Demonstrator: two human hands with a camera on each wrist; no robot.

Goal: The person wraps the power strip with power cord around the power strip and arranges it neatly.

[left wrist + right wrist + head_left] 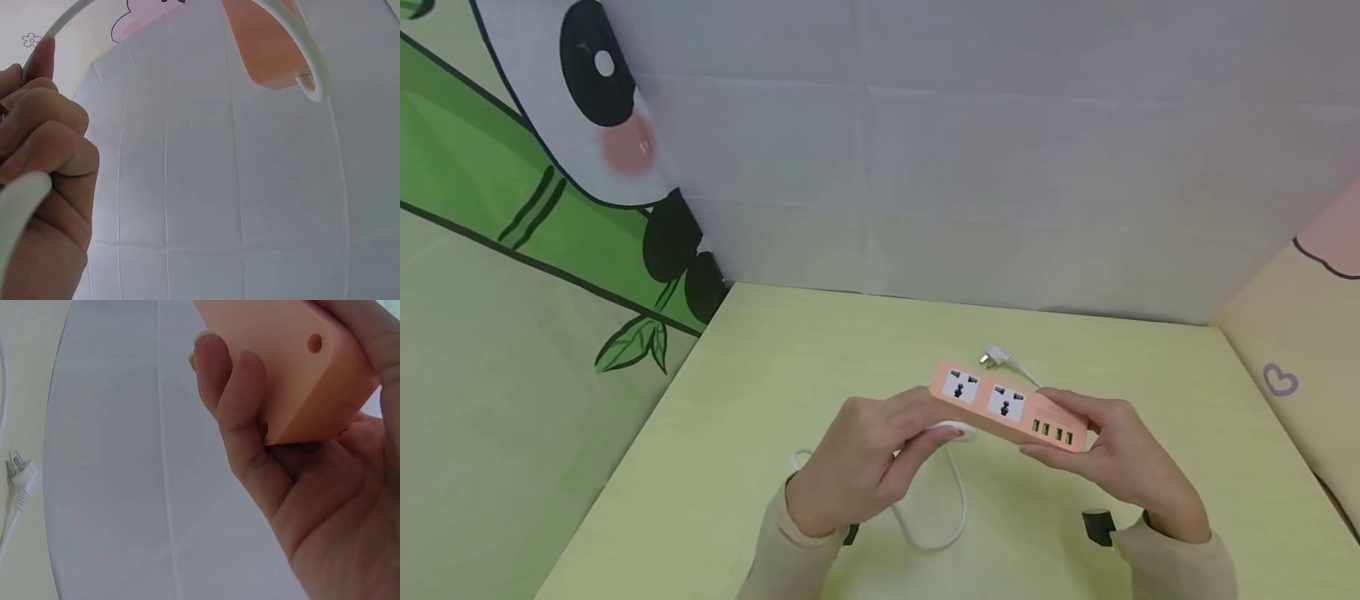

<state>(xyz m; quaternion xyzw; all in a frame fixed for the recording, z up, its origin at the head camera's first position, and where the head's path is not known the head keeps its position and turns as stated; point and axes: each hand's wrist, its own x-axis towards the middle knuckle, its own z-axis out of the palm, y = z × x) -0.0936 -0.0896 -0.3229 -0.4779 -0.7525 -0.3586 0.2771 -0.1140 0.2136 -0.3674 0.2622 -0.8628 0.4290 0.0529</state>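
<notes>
Peach boxy plastic power strip (1011,408): prob light, stiff, slickish; I'd grab the ends
Right fingers (1060,460): gripping one end
Left fingers (50,112): pinching the thin white cord (319,81)

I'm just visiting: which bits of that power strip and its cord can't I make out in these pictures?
Power strip, left wrist view: mostly cut off by the top edge.
Its right end, head view: partly covered by the right hand.
White cord, head view: partly hidden behind the left hand.
Any lettering near the USB ports, head view: too small to read.
</notes>
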